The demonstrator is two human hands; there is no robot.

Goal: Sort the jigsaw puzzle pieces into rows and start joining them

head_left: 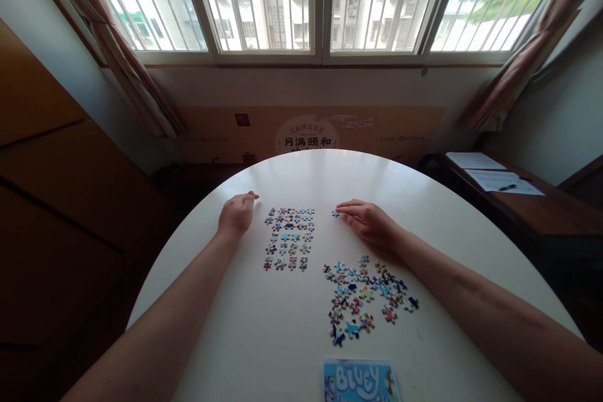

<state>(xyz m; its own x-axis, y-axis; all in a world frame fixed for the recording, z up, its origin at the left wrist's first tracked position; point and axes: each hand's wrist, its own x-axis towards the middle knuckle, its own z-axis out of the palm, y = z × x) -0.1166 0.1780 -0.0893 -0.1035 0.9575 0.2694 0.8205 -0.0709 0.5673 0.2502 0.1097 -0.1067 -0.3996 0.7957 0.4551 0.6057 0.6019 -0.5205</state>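
Note:
Several jigsaw pieces lie in tidy rows (288, 237) at the middle of the round white table (264, 333). A loose heap of pieces (365, 296) is spread to the right of them, nearer me. My right hand (367, 221) rests on the table beyond the heap, its fingertips pinching one small puzzle piece (335, 213) just right of the rows. My left hand (237, 214) lies on the table left of the rows, fingers loosely curled, holding nothing that I can see.
A blue puzzle box (360, 380) sits at the table's near edge. A dark side table with papers and a pen (494, 179) stands at the right. A window and curtains are behind; a wooden cabinet (56, 201) lines the left.

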